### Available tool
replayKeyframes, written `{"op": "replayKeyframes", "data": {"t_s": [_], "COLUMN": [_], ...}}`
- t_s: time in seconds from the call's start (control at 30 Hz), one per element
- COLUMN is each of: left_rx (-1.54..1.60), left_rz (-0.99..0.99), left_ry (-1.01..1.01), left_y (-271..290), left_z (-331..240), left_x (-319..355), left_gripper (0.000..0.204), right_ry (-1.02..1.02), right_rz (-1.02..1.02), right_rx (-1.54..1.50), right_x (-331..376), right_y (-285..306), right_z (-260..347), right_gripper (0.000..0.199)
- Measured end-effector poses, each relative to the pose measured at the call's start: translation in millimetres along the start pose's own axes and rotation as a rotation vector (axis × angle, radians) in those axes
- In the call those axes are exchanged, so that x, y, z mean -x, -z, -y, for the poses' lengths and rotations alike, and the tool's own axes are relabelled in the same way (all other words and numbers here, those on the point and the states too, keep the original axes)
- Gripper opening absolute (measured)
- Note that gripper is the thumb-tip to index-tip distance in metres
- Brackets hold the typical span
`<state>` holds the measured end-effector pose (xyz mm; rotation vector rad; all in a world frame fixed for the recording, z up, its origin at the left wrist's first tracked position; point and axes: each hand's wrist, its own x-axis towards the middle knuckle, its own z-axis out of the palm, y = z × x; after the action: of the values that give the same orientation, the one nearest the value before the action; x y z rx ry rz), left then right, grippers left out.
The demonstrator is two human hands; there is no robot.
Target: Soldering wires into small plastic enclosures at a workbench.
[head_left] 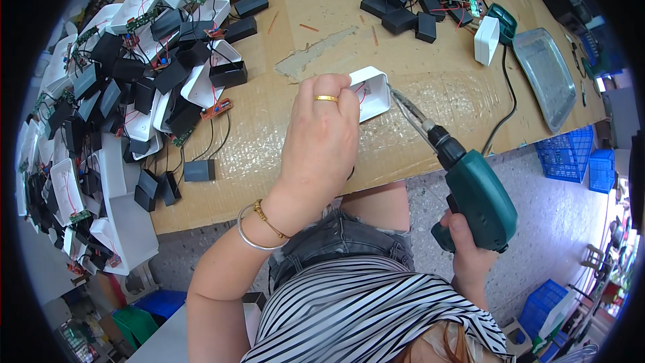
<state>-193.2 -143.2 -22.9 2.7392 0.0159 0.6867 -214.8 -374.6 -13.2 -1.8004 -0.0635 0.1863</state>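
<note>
My left hand is closed on the rim of a small white plastic housing and tilts it above the table. Thin red wires show inside; whatever else it contains is hidden by my fingers. In my right hand is a dark green pistol-shaped soldering gun, gripped by its handle. Its metal tip points up and left and ends close to the housing's right edge. Whether the two touch, I cannot tell.
Many white housings with black boxes, wires and circuit boards crowd the left side. More black boxes lie at the far right. Near the right edge are a metal tray, a green stand, a white box and a black cable.
</note>
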Motion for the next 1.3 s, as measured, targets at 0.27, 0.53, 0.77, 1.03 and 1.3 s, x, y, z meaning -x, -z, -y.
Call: {"op": "replayKeyframes", "data": {"t_s": [0.27, 0.53, 0.77, 1.03, 1.3], "left_rx": [-0.010, 0.143, 0.070, -0.471, -0.782], "left_rz": [-0.020, -0.058, 0.123, 0.109, 0.600], "left_ry": [-0.013, -0.029, 0.070, 0.199, 0.307], "left_y": [-1, 3, 27, 41, 50], "left_z": [1, 3, 17, 82, 134], "left_x": [-1, -2, -12, -79, -155], "left_gripper": [0.014, 0.032, 0.044, 0.076, 0.074], "right_ry": [0.046, 0.099, 0.050, -0.014, 0.004], "right_rz": [0.031, -0.009, -0.071, -0.094, 0.059], "right_rx": [-0.018, 0.009, -0.112, -0.255, -0.587], "right_x": [-2, -4, -10, -34, -78], "right_y": [-6, -2, -3, 2, 14], "right_z": [0, -5, -4, 2, 2], "right_gripper": [0.040, 0.039, 0.037, 0.035, 0.044]}}
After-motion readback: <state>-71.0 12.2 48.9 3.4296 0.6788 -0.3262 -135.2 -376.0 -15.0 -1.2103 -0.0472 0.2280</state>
